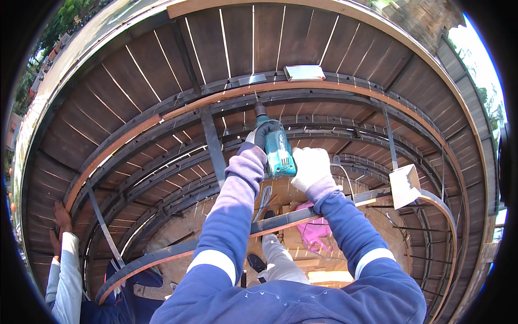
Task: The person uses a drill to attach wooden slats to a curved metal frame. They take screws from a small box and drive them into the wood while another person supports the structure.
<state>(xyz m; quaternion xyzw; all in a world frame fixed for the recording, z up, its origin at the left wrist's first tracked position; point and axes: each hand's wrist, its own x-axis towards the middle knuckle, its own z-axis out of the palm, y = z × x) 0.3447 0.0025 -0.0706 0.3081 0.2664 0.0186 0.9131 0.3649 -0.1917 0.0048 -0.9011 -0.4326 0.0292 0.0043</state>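
My dark-gloved left grip [262, 135] clasps the front of the teal drill [279, 151] while my white-gloved right grip [313, 165] is closed at its rear, the chuck [260, 109] pointing toward the curved brown rail [216, 98] ahead of me.

One drill [279, 151], one pink bag [314, 229]

Pink bag [312, 229] lower ctr-R; green trees [71, 13] upper L, bkgd.
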